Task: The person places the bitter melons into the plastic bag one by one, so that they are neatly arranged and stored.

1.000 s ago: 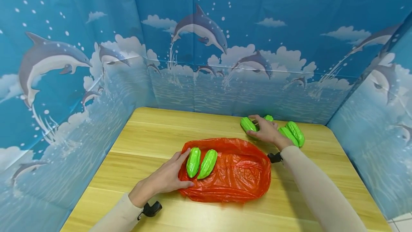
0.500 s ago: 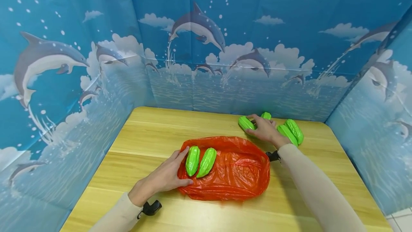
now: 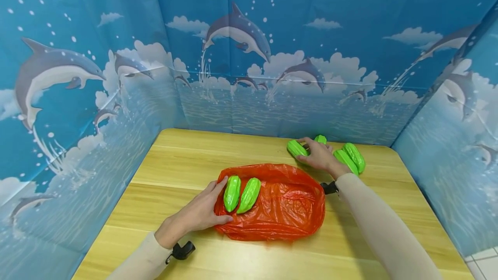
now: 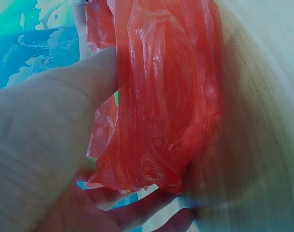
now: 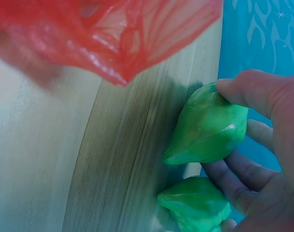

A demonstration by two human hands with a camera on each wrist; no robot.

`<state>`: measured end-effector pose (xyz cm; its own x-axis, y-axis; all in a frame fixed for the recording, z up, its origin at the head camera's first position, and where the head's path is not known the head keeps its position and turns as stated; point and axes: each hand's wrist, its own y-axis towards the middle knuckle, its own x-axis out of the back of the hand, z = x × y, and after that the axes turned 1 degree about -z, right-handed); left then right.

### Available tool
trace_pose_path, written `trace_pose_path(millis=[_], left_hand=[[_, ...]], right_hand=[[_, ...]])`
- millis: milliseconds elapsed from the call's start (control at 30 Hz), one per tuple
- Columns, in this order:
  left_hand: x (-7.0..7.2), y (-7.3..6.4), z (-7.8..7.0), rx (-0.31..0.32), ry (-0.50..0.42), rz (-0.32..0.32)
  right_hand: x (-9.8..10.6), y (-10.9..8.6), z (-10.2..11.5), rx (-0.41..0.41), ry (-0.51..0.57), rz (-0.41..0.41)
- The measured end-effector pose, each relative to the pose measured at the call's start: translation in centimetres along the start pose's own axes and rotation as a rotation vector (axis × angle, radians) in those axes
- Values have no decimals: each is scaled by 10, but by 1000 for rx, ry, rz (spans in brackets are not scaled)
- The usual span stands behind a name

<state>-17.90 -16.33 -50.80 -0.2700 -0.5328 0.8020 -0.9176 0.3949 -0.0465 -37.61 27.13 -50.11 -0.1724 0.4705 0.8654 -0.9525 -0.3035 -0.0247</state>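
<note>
Action at the far edge of the table (image 3: 186, 150): a green gourd (image 3: 297, 148) is gripped by the right hand (image 3: 320, 154), thumb pressed on one side, fingers set against the other, the grip clamped from across the top. Whether the gourd has been raised off the wood cannot be told.

Over to the left hand (image 3: 197, 211), and the left end of the red bag (image 3: 268, 230) is spanned by it. Thumb and forefinger are spread well apart; from the left wrist, the thumb is seen dipped over the rim, its tip hidden behind the red film, while the other fingers are seen outside.

The bag is laid on the wood with its mouth wide open, and two gourds are held inside at the left end: a smooth gourd (image 3: 232, 193) right beside the left hand, and a ridged gourd (image 3: 249, 195) leaning alongside.

Back by the right hand, a half-covered gourd (image 3: 320, 139) is glimpsed beyond the knuckles, and past the wrist a close pair is lined up, an inner gourd (image 3: 345, 161) and an outer gourd (image 3: 355, 157).

All of it is backed by a blue curtain (image 3: 249, 111) printed with leaping dolphins.
</note>
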Motion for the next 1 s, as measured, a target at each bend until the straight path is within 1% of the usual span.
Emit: trace_pose_path(millis=[333,500,633,867,1000], left_hand=[[-1,-1,-1,3,1,5],[0,-1,0,-8,4,0],[1,0,-1,-13,0,2],[2,-1,-3,9,-6,6],[1,0,-3,15,-4,4]], right_hand=[[1,-3,-3,8,11,-10],[2,-2,-1,13,17,-16],[4,-5,1,16,28,-20],[9,-11,5,27,35,-33],[11,-15,6,29,44,-27]])
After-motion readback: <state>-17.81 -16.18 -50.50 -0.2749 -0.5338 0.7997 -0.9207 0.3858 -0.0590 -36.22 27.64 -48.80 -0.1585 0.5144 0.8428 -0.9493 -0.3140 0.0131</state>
